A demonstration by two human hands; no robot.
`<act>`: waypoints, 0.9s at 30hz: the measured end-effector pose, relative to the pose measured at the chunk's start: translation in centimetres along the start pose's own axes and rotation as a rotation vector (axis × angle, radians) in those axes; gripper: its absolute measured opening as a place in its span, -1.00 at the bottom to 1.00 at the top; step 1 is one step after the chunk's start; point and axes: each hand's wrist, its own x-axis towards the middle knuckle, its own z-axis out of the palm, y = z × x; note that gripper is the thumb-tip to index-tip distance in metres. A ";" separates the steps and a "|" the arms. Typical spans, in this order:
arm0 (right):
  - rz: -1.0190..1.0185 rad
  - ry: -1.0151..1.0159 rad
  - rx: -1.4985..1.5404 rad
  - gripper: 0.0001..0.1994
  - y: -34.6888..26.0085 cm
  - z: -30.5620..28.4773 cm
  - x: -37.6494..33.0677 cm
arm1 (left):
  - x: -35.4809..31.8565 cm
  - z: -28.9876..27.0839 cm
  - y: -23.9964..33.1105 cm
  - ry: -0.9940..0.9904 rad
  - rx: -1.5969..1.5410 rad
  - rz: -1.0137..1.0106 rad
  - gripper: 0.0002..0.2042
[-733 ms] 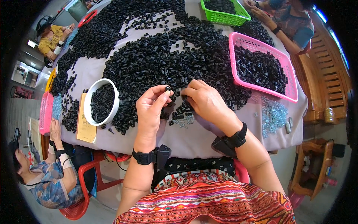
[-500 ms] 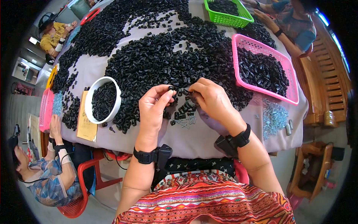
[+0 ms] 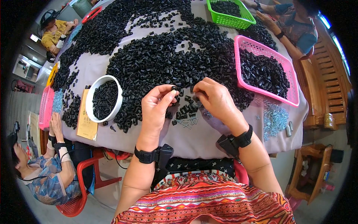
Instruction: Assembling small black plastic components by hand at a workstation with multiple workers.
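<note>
One small black piece [image 3: 173,88] sits pinched between the thumb and forefinger of the left hand [image 3: 158,102], above the near edge of a broad heap of black parts [image 3: 149,67]; from my end I see that grip closed on it. The right hand [image 3: 217,98] is just to its right, thumb and fingers drawn together beside a dark bit, and I cannot tell whether it has hold of it. Between and below the hands I make out a few loose black parts and a little cluster of clear pieces [image 3: 187,122] on the pale tablecloth [image 3: 201,143]. To the left I have a white bowl [image 3: 119,99] of slim black pieces, with a tan paper packet [image 3: 86,127] just beside it. To the right, a pink basket [image 3: 294,95] holds more black parts, and nearer me lies a pile of clear bits [image 3: 275,121]. Farther off on the right I see a green basket [image 3: 233,23], also loaded with black parts, near a seated co-worker [image 3: 300,39]. Another person [image 3: 52,179] sits at the near left, on a red chair [image 3: 80,186].
</note>
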 end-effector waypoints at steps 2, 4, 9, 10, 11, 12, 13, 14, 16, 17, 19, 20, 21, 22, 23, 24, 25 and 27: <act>-0.018 -0.064 0.029 -0.89 0.0 0.3 -0.1 | 0.0 0.0 -0.1 0.001 0.001 -0.002 -0.85; -0.037 -0.066 0.027 -0.89 0.0 0.5 -0.1 | 0.0 0.0 -0.2 0.003 0.003 -0.004 -0.85; -0.116 -0.085 0.001 -0.94 -0.4 1.3 -0.1 | 0.0 0.0 -0.2 -0.005 0.001 0.008 -0.85; -0.147 -0.084 -0.024 -0.94 -0.3 1.6 -0.2 | 0.0 0.0 -0.1 -0.006 0.001 0.008 -0.85; -0.177 -0.084 -0.050 -0.95 -0.2 1.8 -0.2 | 0.0 0.0 0.0 -0.004 -0.008 -0.008 -0.85; -0.176 -0.084 -0.050 -0.95 -0.3 1.9 -0.2 | 0.0 0.0 0.0 -0.002 -0.016 -0.025 -0.85; -0.185 -0.082 -0.091 -0.94 -0.4 1.9 -0.2 | 0.0 0.0 0.0 -0.003 -0.016 -0.025 -0.85; -0.194 -0.081 -0.132 -0.93 -0.5 1.9 -0.2 | 0.0 0.0 0.0 -0.001 -0.010 -0.022 -0.85; -0.174 -0.079 -0.131 -0.93 -0.6 2.0 -0.1 | 0.0 0.0 -0.1 0.000 -0.004 -0.019 -0.85; -0.154 -0.074 -0.128 -0.92 -0.7 2.0 -0.2 | 0.0 0.1 0.0 0.002 0.003 -0.012 -0.85; -0.107 -0.092 -0.120 -0.92 -0.7 2.0 0.1 | -0.1 0.2 0.1 0.001 0.014 -0.004 -0.86; -0.060 -0.114 -0.117 -0.92 -0.7 2.0 0.3 | -0.1 0.2 0.1 0.008 0.028 -0.001 -0.86; -0.056 -0.110 -0.119 -0.92 -0.7 2.1 0.3 | 0.0 0.2 0.0 0.015 0.044 0.001 -0.86; -0.043 -0.116 -0.119 -0.93 -0.6 2.2 0.3 | 0.0 0.2 -0.1 0.010 0.044 0.001 -0.86; -0.033 -0.122 -0.118 -0.94 -0.6 2.3 0.4 | 0.1 0.1 -0.1 0.012 0.041 -0.001 -0.86; -0.032 -0.119 -0.118 -0.94 -0.6 2.3 0.4 | 0.1 0.0 -0.2 0.015 0.038 -0.002 -0.86; -0.036 -0.125 -0.117 -0.94 -0.6 2.3 0.4 | 0.1 0.0 -0.2 0.013 0.040 -0.001 -0.86; -0.040 -0.129 -0.116 -0.94 -0.5 2.2 0.4 | 0.1 0.0 -0.3 0.021 0.051 0.003 -0.85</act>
